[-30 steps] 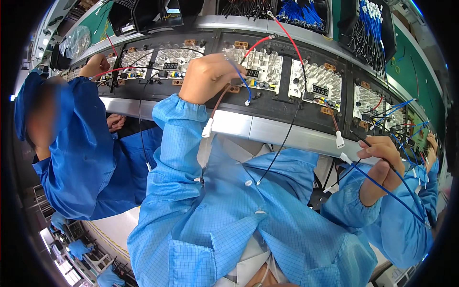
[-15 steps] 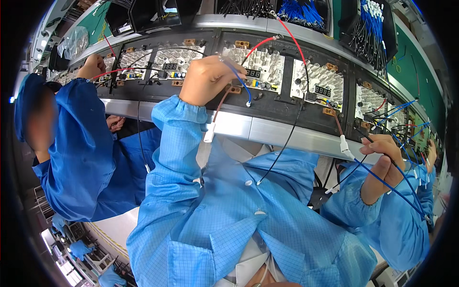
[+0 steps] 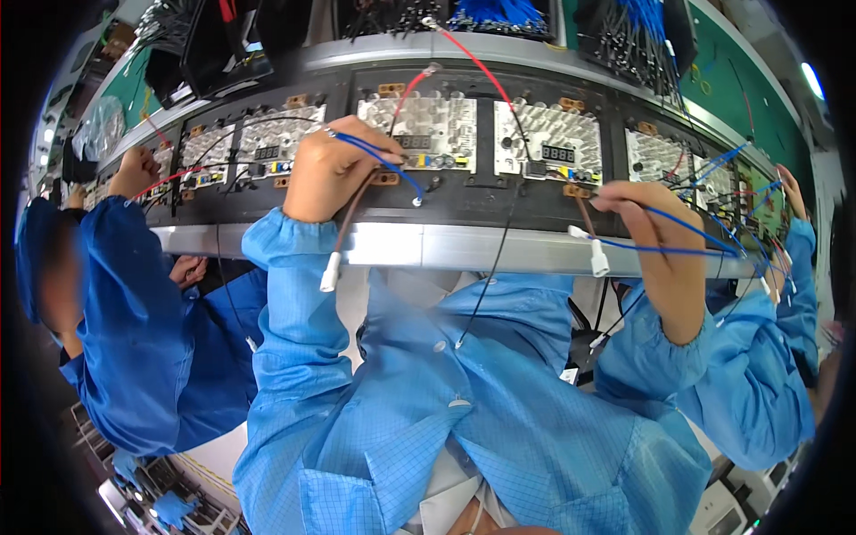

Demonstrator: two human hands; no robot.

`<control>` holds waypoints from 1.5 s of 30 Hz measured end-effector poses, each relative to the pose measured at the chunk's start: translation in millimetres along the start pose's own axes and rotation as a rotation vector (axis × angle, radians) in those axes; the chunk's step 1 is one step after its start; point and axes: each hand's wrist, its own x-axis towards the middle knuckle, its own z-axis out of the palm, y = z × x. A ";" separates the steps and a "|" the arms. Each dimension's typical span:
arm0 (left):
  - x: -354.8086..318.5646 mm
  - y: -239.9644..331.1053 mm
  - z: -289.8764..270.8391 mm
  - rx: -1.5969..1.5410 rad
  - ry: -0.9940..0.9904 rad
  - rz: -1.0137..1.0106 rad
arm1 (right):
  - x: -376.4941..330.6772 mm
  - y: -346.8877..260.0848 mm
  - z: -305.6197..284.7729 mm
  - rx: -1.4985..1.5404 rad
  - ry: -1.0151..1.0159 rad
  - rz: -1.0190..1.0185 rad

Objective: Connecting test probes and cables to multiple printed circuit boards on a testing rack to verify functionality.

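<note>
My left hand (image 3: 334, 174) is closed around a blue wire (image 3: 383, 165) and a brown wire (image 3: 343, 234) that hangs down with a white end, right in front of a silver finned module (image 3: 432, 125) on the black test rack (image 3: 464, 192). My right hand (image 3: 655, 236) pinches a blue wire (image 3: 678, 245) and a brown wire with a white connector (image 3: 596, 259), beside another finned module (image 3: 557, 134). A red wire (image 3: 477, 67) and a black wire (image 3: 499, 259) run from the rack. Both my arms wear blue sleeves.
A person in a blue coat (image 3: 134, 330) works at my left, one hand (image 3: 134, 169) raised to the rack. Another blue-sleeved person (image 3: 776, 357) stands at my right, hand (image 3: 792, 192) on the boards. A metal rail (image 3: 481, 250) fronts the rack. Bundles of blue and black cables (image 3: 642, 36) hang above.
The view has shifted so the rack sits lower and nearer. My right hand has risen from the far right to the rack with its wires. My left hand stays at the module.
</note>
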 end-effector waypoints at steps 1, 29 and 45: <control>0.6 1.2 0.5 0.003 0.000 -0.008 | 5.2 3.1 1.0 -0.050 -0.025 -0.029; -9.3 13.1 6.1 0.052 0.157 -0.342 | 26.0 57.0 23.5 -0.024 -0.124 0.185; -44.0 36.1 5.4 0.040 0.305 -0.285 | 32.7 53.7 22.4 -0.130 -0.189 0.189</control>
